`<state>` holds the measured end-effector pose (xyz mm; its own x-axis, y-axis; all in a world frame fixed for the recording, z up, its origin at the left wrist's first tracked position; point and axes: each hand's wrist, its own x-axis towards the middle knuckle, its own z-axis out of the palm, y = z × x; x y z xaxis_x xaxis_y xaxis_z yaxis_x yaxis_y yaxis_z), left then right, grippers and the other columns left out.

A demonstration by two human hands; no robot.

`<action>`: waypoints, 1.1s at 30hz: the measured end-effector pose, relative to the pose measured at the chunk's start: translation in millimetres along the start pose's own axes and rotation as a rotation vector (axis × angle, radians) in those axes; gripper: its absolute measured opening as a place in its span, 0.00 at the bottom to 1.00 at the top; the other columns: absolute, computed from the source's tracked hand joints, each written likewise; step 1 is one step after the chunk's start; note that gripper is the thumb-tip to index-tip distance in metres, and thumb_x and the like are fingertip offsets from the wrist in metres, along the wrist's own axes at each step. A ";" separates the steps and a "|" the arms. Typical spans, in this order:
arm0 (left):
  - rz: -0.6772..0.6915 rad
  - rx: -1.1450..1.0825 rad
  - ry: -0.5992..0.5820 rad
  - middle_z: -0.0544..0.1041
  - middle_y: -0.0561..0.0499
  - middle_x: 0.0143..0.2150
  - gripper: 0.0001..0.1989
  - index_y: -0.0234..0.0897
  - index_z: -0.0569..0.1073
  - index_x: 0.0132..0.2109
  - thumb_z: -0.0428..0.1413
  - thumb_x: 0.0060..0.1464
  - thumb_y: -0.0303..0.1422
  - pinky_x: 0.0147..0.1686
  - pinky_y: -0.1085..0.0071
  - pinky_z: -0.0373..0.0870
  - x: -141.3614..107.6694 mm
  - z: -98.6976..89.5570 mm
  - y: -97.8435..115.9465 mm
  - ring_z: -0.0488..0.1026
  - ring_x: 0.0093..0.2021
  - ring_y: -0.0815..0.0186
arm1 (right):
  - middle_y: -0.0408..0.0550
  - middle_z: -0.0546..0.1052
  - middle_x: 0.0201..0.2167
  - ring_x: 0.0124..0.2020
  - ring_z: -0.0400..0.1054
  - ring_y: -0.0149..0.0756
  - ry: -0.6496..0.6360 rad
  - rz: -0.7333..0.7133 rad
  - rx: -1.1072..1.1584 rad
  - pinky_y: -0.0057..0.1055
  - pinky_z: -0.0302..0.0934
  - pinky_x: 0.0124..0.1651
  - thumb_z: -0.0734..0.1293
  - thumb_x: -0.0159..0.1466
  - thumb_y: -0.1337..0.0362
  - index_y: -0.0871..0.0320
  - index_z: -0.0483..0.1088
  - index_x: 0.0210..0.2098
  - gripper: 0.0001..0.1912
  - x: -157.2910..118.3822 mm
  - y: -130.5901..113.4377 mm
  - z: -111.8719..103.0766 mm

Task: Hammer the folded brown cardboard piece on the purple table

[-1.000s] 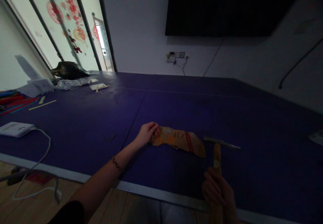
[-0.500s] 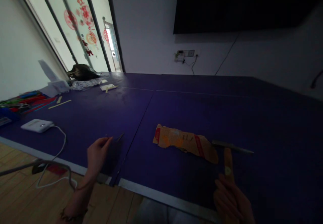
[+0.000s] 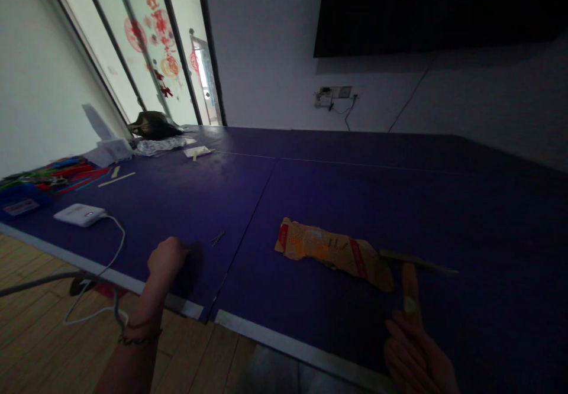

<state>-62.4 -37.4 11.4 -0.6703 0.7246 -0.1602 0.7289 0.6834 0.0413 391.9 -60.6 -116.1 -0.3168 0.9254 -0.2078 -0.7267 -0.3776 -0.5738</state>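
Note:
My right hand (image 3: 417,352) is wrapped round the wooden handle of a hammer (image 3: 410,290) at the lower right; its dark, narrow head lies crosswise at the far end. Left of the hammer head, a crumpled brown paper piece (image 3: 332,251) with red bands and short dark marks rests on the purple table (image 3: 337,190). My left hand (image 3: 167,258) is closed low over the table near its front edge; whatever its fingers hold, if anything, is too small to make out. Several thin nails (image 3: 218,238) lie just right of it.
A white power bank (image 3: 80,215) with a cable sits at the left. Behind it are a blue box (image 3: 24,200), coloured tools (image 3: 66,172), a plastic bag (image 3: 162,145) and a dark bag (image 3: 155,125). A grey tube crosses the lower left.
My left hand has turned and lowered toward the table, a little away from the nails. The view has shifted slightly; my right hand keeps its grip on the hammer.

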 end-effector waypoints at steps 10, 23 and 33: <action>0.047 0.104 0.054 0.75 0.33 0.36 0.12 0.28 0.74 0.36 0.49 0.44 0.26 0.28 0.70 0.66 7.8 -0.7 5.1 0.74 0.36 0.54 | 0.30 0.43 0.01 0.03 0.30 0.19 -0.231 0.171 0.021 0.19 0.44 0.06 0.62 0.57 0.58 0.57 0.59 0.11 0.20 6.0 -6.5 -1.2; 0.383 -0.232 0.006 0.66 0.51 0.14 0.08 0.30 0.72 0.20 0.52 0.41 0.29 0.21 0.75 0.55 1.9 3.2 82.6 0.68 0.21 0.65 | 0.30 0.48 0.02 0.04 0.28 0.17 -0.119 0.100 0.030 0.16 0.41 0.05 0.64 0.55 0.59 0.57 0.60 0.14 0.16 5.4 0.7 -1.7; 0.487 -0.257 0.056 0.71 0.48 0.19 0.10 0.29 0.75 0.26 0.53 0.45 0.33 0.26 0.75 0.59 2.7 9.5 104.0 0.70 0.26 0.64 | 0.31 0.56 0.08 0.05 0.27 0.16 -0.270 0.050 0.171 0.15 0.46 0.06 0.60 0.60 0.66 0.59 0.64 0.19 0.14 3.0 -6.5 20.4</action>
<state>12.9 34.8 5.9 -0.2755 0.9612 -0.0097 0.9038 0.2625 0.3381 383.3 -56.0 -96.8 -0.4886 0.8725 -0.0014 -0.7906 -0.4434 -0.4224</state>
